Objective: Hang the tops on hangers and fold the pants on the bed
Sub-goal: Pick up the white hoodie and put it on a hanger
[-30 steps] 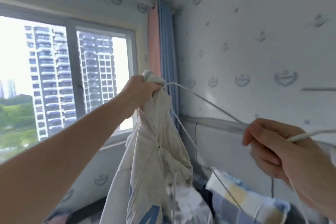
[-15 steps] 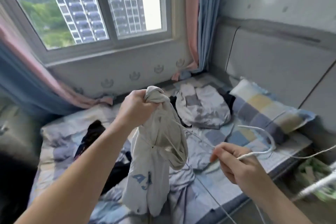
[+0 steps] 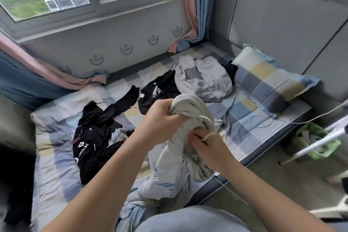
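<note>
Our left hand (image 3: 163,117) gripped the bunched white hoodie (image 3: 175,164) above the bed's (image 3: 250,118) near edge; our right hand (image 3: 209,147) pinched its drawstring (image 3: 209,136). Beside the bed, a green-lined bin (image 3: 328,146) held pale scraps (image 3: 305,134).

Off-white garment (image 3: 188,104) bunched above checked bed (image 3: 243,118), black clothes (image 3: 94,137) crumpled on it

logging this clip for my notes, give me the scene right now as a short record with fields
left hand grip: clutches the bunched top of the pale garment
right hand grip: pinches a thin white cord against that garment
pale garment: held up, lower part reaching the bed
also on bed: black clothes, grey garment, checked pillow
</note>
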The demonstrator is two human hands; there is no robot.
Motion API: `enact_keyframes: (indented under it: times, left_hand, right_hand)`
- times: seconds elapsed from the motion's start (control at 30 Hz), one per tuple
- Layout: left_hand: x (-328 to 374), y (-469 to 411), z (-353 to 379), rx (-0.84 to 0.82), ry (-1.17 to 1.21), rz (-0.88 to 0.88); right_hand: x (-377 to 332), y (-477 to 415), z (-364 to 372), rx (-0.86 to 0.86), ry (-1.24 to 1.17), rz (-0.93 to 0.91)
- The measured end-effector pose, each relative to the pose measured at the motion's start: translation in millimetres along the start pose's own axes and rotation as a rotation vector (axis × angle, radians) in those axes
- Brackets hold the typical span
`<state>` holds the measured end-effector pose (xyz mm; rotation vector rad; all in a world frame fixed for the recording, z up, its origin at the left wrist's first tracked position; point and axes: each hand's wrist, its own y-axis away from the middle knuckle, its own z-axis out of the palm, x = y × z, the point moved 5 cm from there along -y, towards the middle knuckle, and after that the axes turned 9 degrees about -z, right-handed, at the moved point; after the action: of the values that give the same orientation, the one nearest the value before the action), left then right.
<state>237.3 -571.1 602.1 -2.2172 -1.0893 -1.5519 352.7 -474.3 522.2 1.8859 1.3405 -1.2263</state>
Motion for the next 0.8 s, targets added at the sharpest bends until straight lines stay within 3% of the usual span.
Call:
enact_keyframes:
  times: [0.13, 0.33, 0.4, 0.47, 0.53, 0.67, 0.8]
  left_hand:
    - [-12, 4, 13, -0.091, 0.036, -0.098]
    - [-20, 10, 15, -0.174, -0.069, -0.066]
    - [-19, 15, 8, -0.130, -0.333, 0.104]
    - [-16, 20, -5, 0.048, -0.695, 0.291]
    - [-13, 20, -14, 0.095, -0.825, 0.390]
    - [-25, 11, -19, -0.027, -0.719, 0.426]
    - [-43, 7, -19, -0.059, -0.574, 0.308]
  right_hand:
    - [-19, 6, -2, 0.115, -0.295, -0.212]
    - [-6, 5, 13, 0.108, -0.492, -0.123]
    - [-7, 5, 9, 0.080, -0.524, -0.143]
    - [-10, 3, 2, 0.035, -0.519, -0.143]
    - [-14, -1, -8, -0.020, -0.463, -0.161]
    - [-21, -7, -14, -0.114, -0.337, -0.228]
    - [-1, -10, -23, -0.109, -0.223, -0.131]
